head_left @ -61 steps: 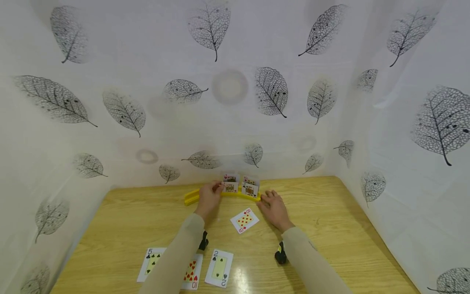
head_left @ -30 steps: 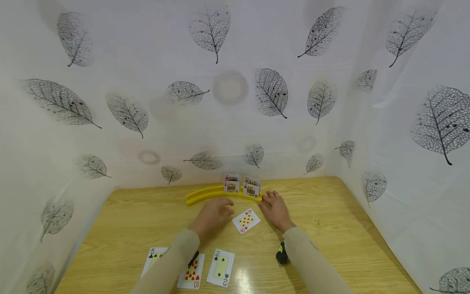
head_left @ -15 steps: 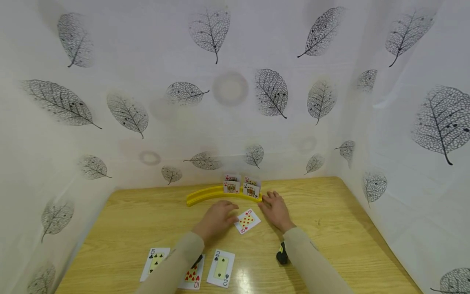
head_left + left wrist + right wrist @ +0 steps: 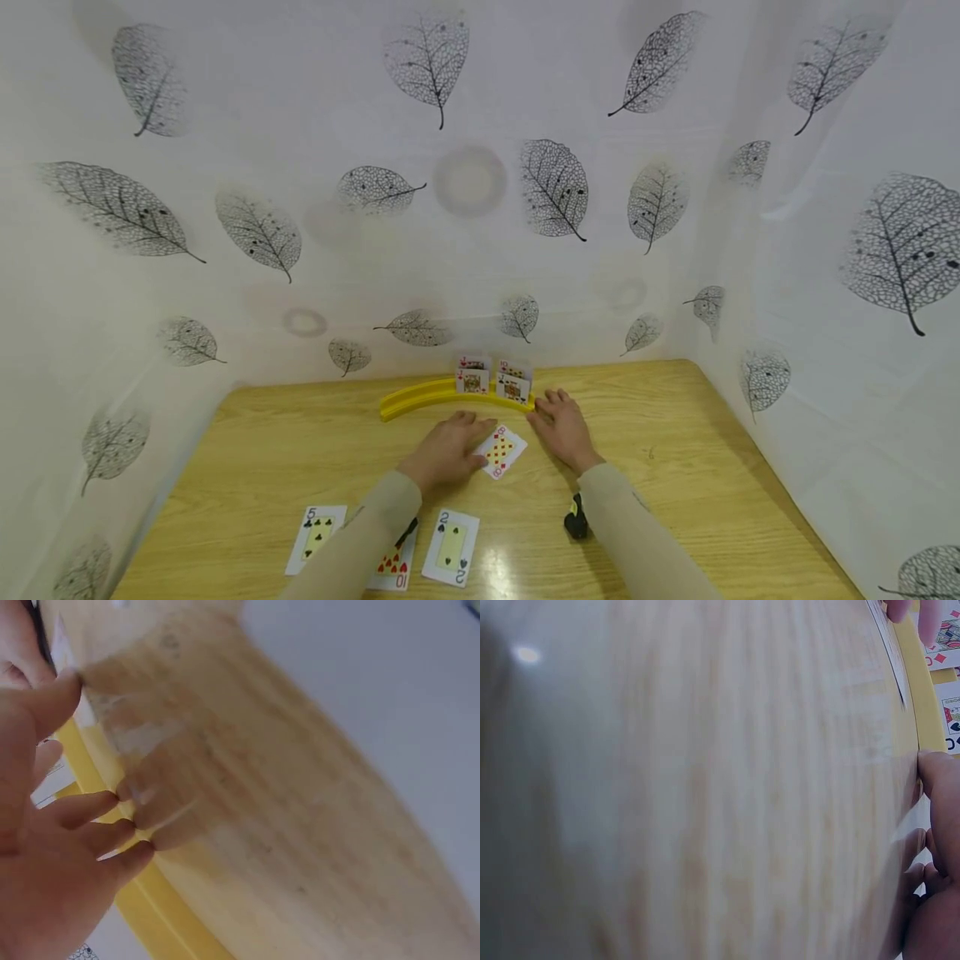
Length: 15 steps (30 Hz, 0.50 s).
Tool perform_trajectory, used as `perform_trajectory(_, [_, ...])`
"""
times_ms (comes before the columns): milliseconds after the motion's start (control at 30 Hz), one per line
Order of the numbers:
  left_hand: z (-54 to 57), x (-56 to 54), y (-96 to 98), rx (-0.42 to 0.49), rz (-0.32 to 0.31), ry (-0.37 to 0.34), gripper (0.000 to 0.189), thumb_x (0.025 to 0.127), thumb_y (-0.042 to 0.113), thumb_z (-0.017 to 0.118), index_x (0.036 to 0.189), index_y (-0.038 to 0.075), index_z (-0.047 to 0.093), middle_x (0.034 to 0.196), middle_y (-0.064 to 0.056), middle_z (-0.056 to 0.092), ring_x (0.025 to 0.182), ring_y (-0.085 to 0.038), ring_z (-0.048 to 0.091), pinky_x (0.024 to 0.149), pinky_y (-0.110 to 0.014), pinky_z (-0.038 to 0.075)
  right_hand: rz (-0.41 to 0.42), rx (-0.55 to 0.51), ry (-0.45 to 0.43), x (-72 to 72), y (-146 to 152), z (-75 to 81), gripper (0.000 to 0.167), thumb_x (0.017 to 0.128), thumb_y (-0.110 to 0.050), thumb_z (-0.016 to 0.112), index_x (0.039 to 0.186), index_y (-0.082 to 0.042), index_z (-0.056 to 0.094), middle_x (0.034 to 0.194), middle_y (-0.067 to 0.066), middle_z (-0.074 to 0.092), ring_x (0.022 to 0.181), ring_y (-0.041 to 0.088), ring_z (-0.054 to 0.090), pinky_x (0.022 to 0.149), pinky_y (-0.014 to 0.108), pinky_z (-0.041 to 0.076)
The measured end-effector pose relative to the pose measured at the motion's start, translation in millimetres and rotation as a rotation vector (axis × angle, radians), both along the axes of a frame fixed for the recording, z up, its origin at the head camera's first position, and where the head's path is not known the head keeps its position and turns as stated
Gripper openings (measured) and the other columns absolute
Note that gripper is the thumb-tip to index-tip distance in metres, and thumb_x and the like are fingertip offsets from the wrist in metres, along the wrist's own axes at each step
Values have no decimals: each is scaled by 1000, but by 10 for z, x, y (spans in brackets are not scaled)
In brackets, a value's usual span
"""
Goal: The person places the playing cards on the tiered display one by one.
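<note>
My left hand [image 4: 447,450] lies over the left side of an eight of diamonds playing card [image 4: 506,451], its thumb and index fingertips at the card's edges. In the left wrist view its fingers [image 4: 112,836] are spread, tips down on the wood. Beyond the card stands a curved yellow card holder [image 4: 420,397] with two rows of upright playing cards [image 4: 513,388] on its right half. My right hand [image 4: 564,429] rests on the table at the holder's right end, and in the right wrist view its thumb [image 4: 937,772] touches that end.
Near the front of the wooden table [image 4: 712,500] lie a five of clubs [image 4: 318,533], a ten of hearts [image 4: 392,568] partly under the left sleeve, and a two of spades [image 4: 451,547]. A leaf-patterned white curtain [image 4: 480,267] encloses the back and sides.
My left hand has left the cards in the holder and come down and right to the eight of diamonds, which has turned and shifted slightly left. The right hand stays put.
</note>
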<state>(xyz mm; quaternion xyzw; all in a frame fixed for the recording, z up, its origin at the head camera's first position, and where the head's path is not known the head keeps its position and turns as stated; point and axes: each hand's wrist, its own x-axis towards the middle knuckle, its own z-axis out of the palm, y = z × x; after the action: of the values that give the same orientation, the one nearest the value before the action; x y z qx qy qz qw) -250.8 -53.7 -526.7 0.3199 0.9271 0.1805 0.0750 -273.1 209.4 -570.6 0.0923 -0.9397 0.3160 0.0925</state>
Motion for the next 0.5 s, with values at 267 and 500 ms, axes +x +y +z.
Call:
perform_trajectory(267, [-3,24,2,-60,26,-106,78,96,50,71,163,24,41,171,-27,26,155,-61,21,125,-74,19,1,-4,8,25,4,25,45,105,-25,64,135,8,65,151,35,52,148,58,38,123,70,30])
perform_trajectory(500, [10,78,17,-53,78,-164,81,92,55,70,162,27,42,173,-25,19,156,-62,11,120,-83,9,1,-14,-21,29,-3,38,47,106,-27,64,138,7,63,154,33,50,150,56,35,124,69,29])
